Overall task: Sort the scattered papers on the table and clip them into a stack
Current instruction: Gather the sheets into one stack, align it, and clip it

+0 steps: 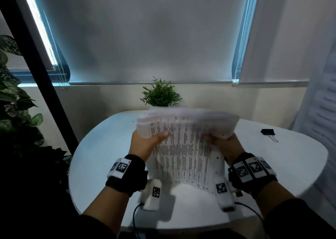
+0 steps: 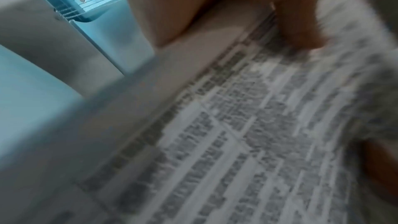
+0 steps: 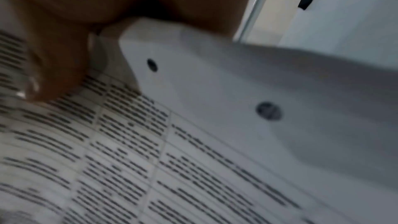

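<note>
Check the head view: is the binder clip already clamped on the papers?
No. The binder clip lies on the table, apart from the papers that both hands hold.

dim overall, lit by cold blue daylight leaking past the blind (image 1: 151, 33) edges. strong wide-angle bending at the borders. heavy motion blur and soft focus in both wrist views.

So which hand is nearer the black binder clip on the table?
Right. The right hand grips the paper stack's right edge, on the binder clip's side; the left hand grips the far left edge.
</note>
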`<state>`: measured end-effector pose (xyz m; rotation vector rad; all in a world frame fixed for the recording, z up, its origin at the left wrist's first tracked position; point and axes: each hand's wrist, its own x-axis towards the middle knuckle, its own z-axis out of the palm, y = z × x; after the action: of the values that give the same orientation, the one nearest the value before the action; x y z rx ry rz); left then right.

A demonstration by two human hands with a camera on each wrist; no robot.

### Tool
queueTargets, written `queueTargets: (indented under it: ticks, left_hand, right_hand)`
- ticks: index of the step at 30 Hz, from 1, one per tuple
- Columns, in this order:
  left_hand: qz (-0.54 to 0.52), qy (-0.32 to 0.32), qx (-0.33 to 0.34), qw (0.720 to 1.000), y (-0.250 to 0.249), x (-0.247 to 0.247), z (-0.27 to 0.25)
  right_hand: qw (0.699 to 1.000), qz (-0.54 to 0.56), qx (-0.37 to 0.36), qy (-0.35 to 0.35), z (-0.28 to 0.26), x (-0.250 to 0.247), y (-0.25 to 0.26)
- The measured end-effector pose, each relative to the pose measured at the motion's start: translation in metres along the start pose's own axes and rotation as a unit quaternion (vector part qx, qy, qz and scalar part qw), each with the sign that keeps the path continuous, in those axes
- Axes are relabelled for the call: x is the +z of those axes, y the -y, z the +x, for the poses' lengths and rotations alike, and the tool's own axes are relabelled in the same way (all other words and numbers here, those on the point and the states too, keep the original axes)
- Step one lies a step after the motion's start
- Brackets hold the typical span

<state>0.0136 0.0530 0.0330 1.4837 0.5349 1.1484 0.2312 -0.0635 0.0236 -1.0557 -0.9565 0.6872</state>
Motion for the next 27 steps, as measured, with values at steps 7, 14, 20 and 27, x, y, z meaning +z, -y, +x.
queueTargets:
  ticks: [7,14,20,27]
  left_hand:
    - [-0.055,-0.016,-0.013,0.998,-0.011,-0.015,0.020]
    - [0.021,-0.036,-0.022,0.999,-0.010,0.010,0.009]
    - [-0.025,-0.019,-0.051,0.998,0.004,-0.002,0.011]
    - [-0.020,-0.067,0.000,0.998,-0.009,0.012,0.024]
  right_hand:
    - [0.999,0.000,-0.019,-0.029,0.013,-0.001,0.018]
    - [0.995,-0.057,-0.047,-0.063,0.010,0.015,0.023]
    - [0.998,-0.053,0.002,-0.041,0.003,-0.008,0.008]
    - [0.998,-0.020,-0.001,-0.064,0.007,0.006,0.024]
